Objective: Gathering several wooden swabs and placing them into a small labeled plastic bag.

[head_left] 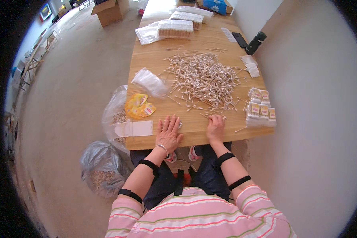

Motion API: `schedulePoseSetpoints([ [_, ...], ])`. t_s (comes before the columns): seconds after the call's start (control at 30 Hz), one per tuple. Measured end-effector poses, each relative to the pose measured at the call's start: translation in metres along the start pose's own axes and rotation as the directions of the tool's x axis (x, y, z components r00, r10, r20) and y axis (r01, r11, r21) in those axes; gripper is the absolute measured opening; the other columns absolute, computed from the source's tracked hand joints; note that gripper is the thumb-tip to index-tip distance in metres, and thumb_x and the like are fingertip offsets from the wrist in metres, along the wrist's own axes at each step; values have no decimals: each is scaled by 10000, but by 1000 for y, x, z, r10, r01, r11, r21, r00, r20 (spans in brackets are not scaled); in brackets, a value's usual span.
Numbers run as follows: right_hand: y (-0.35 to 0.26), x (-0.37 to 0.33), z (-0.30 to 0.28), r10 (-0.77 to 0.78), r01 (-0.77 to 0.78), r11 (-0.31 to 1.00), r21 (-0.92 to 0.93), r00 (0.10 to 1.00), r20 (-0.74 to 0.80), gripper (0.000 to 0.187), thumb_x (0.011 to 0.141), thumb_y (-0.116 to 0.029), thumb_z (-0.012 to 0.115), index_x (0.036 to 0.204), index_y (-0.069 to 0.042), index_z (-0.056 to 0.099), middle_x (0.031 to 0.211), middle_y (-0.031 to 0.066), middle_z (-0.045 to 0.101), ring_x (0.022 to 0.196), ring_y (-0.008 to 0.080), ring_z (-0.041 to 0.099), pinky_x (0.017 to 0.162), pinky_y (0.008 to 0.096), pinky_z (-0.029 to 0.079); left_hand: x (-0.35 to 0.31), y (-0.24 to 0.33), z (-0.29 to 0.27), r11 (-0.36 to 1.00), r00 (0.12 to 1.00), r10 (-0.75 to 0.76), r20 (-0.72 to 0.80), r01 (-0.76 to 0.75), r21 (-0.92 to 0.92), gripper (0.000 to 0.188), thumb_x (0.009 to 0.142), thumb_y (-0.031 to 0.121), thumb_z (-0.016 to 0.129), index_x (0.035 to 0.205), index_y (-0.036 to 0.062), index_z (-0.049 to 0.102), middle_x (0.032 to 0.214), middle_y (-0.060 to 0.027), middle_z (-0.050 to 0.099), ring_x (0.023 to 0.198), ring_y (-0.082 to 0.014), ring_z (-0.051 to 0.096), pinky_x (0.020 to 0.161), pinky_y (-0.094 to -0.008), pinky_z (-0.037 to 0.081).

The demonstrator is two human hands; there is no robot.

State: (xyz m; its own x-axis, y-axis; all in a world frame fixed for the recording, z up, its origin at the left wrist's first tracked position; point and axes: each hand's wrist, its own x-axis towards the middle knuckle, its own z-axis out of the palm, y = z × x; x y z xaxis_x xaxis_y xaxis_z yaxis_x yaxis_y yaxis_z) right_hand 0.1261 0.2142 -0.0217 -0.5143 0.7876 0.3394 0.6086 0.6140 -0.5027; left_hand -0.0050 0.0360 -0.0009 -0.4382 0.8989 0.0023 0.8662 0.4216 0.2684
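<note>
A large loose pile of cotton swabs [202,77] with wooden sticks lies on the wooden table [186,137]. My left hand [169,134] rests flat near the front edge, fingers stretched out, over a small bunch of swabs whose white tips show past the fingers. To its right, my right hand [215,129] is closed at the near side of the pile. Its fingertips meet a few swabs there, and what they pinch is partly hidden. Beside my left hand lie a white card strip [137,129] and a fan of yellow labels [139,106].
Clear plastic bags [150,82] lie left of the pile. Packed swab bundles [261,109] stand at the right edge, more packs [175,29] at the far end. A phone [239,40] and black bottle [256,43] are by the wall. A swab-filled bag [103,168] sits on the floor.
</note>
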Motion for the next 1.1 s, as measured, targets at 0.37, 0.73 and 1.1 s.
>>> schedulePoseSetpoints([
  [0.37,-69,5,44,-247,201,957,208,943,223,136,746,-73,554,839,-105,649,858,75,543,888,274,512,780,402,419,-1,-15,13,834,877,-282,-389,23,-552,574,802,19,533,1344,5,346,1356,-202,398,1288,-335,356,1082,-414,269],
  [0.73,-103,-41,31,-402,494,868,-43,751,524,732,873,-420,505,1409,4,243,1490,181,179,1396,343,106,1125,473,119,1,-29,24,489,762,-554,-335,-28,-872,476,817,-84,404,1289,-27,439,1264,-201,511,1203,-295,490,1006,-349,391],
  [1.1,-103,-44,31,-402,562,820,-109,701,590,861,829,-514,528,1412,32,207,1491,224,138,1398,354,93,1128,491,75,-1,-30,24,448,754,-557,-347,-79,-890,435,837,-71,398,1266,-40,467,1242,-200,530,1175,-268,515,1003,-332,396],
])
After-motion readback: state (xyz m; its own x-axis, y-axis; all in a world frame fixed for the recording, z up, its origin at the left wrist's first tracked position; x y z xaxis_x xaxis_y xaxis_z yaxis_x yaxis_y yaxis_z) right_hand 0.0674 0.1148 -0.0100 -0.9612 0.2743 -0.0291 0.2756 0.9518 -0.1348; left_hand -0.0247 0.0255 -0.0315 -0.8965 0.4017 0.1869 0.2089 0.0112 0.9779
